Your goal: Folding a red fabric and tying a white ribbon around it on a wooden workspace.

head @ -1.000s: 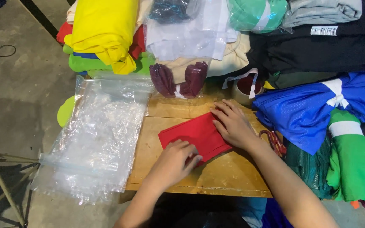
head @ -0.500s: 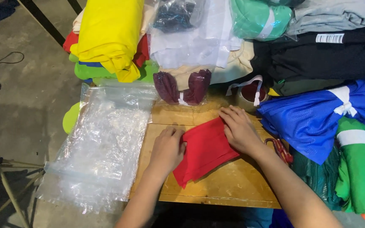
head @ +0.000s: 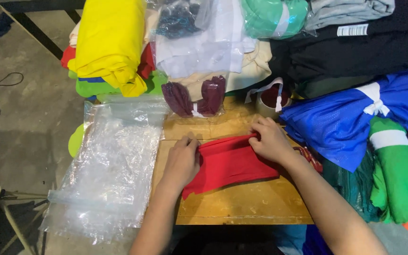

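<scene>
On a wooden table (head: pixel 242 208), a red cloth (head: pixel 232 165) is pinched at its 12 o'clock edge by the left hand (head: pixel 181 160) and right hand (head: pixel 271 140).

Red cloth (head: pixel 232 163) now gathered narrower; both hands pinching top edge.
</scene>
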